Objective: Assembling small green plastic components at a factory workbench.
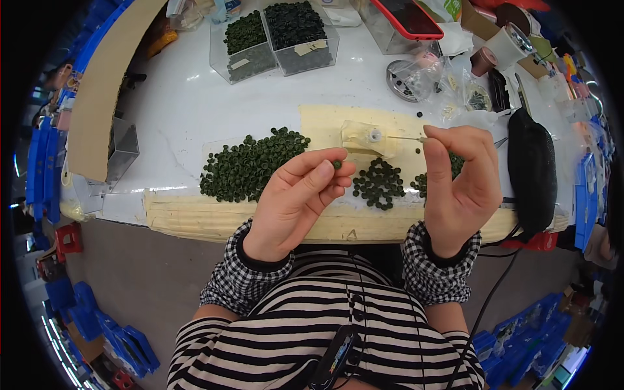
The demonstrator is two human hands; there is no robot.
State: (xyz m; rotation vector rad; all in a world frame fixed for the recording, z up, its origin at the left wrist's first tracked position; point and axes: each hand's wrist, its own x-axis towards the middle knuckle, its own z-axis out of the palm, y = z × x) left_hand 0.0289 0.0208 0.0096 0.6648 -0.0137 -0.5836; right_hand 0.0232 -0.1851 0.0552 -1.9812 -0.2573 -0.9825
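Between the thumb and fingertips of my left hand (290, 207) is a small round dark-green cap (337, 164). My right hand (463, 185) pinches a thin metal pin (404, 137) by its right end. The pin points left at a tape-wrapped block (356, 135) with a white round fitting (375, 135); whether they touch I cannot tell. A large pile of green caps (244, 168) lies beyond and left of my left hand. A smaller pile of darker caps (379, 184) sits between my hands. More caps (457, 164) are partly hidden behind my right hand.
Two clear boxes (244, 65) of caps stand at the back. A red-cased phone (409, 18) rests on a container at the back right, near plastic bags (448, 88). A black pouch (532, 172) lies at right, cardboard (107, 91) at left. Tape padding (260, 224) covers the front edge.
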